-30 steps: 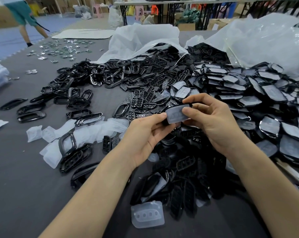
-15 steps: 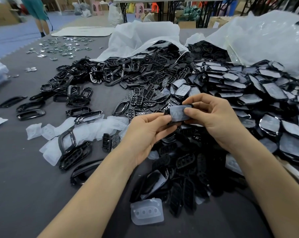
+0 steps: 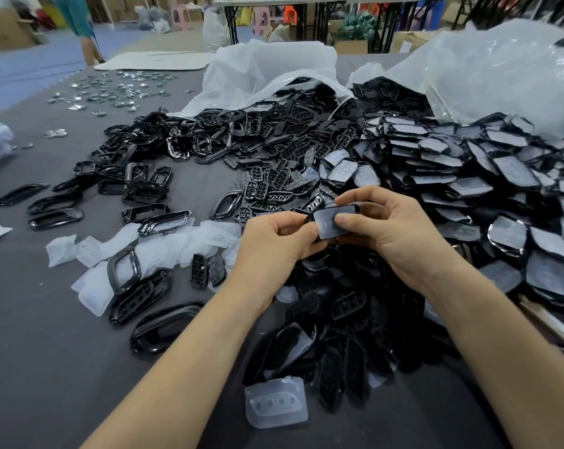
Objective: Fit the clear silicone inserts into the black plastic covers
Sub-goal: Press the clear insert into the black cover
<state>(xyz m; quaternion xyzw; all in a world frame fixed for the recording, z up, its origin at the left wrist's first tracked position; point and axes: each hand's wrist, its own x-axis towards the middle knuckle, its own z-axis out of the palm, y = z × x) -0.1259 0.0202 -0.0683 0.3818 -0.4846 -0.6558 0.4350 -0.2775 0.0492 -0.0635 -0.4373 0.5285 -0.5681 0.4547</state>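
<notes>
Hands meet above the middle of the dark grey table [image 3: 31,367], both gripping one black cover [image 3: 334,208]. Left hand [image 3: 274,244]: fingers curled, with thumb and forefinger pinching the left end of the cover. Right hand [image 3: 394,234]: fingers curled round the far edge and right end, with the thumb [image 3: 342,219] pressed flat on the clear insert [image 3: 327,225] that lies in the cover's upturned face. Whether the insert is seated along every edge cannot be told. The held part is raised off the table, above a heap of empty covers [image 3: 345,319] that spreads between the two forearms. One loose insert [image 3: 275,401], showing a row of four button domes, lies flat on the table just beside the near edge of that heap. To the right, a wide pile of fitted covers [image 3: 500,186] lies insert side up, the parts overlapping one another out to the frame edge. To the left of the left hand, a drift of clear inserts [image 3: 183,241] lies mixed with black frames [image 3: 55,218] of oval and rectangular outline. Beyond the hands, two white plastic bags [image 3: 274,69] lie on the table with black parts spilling from their mouths. Small bright metal pieces [image 3: 112,89] are scattered over the far left part of the table.
</notes>
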